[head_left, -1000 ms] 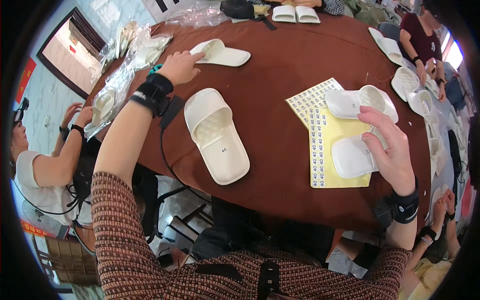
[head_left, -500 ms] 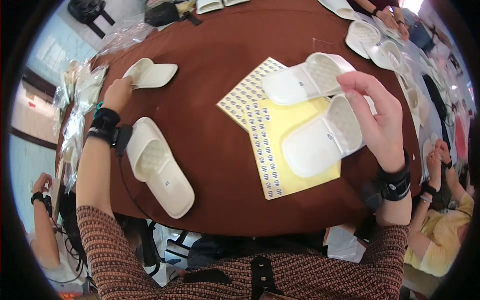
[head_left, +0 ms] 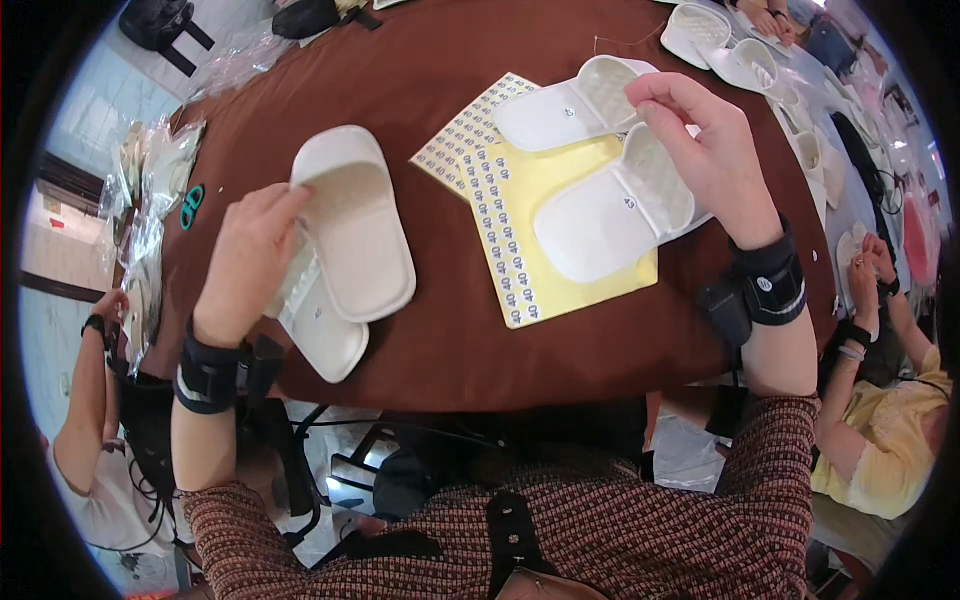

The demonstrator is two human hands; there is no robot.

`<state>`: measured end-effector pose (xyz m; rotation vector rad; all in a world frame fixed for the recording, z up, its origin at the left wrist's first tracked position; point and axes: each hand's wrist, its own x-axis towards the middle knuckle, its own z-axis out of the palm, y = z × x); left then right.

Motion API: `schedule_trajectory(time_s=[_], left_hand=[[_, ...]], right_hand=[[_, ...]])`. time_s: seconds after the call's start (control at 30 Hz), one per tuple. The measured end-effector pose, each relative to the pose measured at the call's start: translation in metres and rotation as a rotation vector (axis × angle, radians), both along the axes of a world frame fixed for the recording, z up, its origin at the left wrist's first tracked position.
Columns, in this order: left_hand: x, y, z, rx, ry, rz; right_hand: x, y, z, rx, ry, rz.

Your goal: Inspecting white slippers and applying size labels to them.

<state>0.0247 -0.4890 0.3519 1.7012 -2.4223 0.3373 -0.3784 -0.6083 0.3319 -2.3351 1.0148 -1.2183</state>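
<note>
My left hand (head_left: 245,255) grips a white slipper (head_left: 368,250) by its side edge and holds it over the table. Beneath it, partly covered, lies another white slipper (head_left: 328,342), whose strap end is hidden by my hand. On the right, two white slippers, a nearer one (head_left: 590,228) and a farther one (head_left: 545,118), rest on a yellow sticker sheet (head_left: 575,285) with printed labels along its edge. My right hand (head_left: 715,165) hovers by their straps with thumb and fingertips pinched; anything between them is too small to make out.
The round table has a brown cloth (head_left: 460,365). Teal-handled scissors (head_left: 191,207) lie at left, beside plastic-wrapped packs (head_left: 150,215). More white slippers (head_left: 697,35) stand at the far right. Other people's hands work at the right (head_left: 866,268), far right and left edge.
My left hand has come nearer, bringing the slipper from the far left to above the other one. My right hand stays pinched near the straps. The whole view has shifted slightly.
</note>
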Motion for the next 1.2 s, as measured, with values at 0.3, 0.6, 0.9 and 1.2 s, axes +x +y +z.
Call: schedule_trajectory(time_s=[0.3,0.6,0.9,1.2], left_hand=[[-0.083,0.096,-0.026,-0.018,0.280,0.041],[-0.150,0.076,-0.052,-0.059,0.508,-0.205],[-0.155,0.068,-0.072,-0.104,0.446,-0.145],[-0.156,0.066,-0.074,-0.110,0.452,-0.130]], right_hand=[[0.035,0.032,0.011,-0.020,0.128,0.226],[0.079,0.008,-0.020,0.174,0.251,0.308],[0.092,0.013,-0.039,0.109,0.263,0.243],[0.093,0.008,-0.043,-0.048,0.293,0.265]])
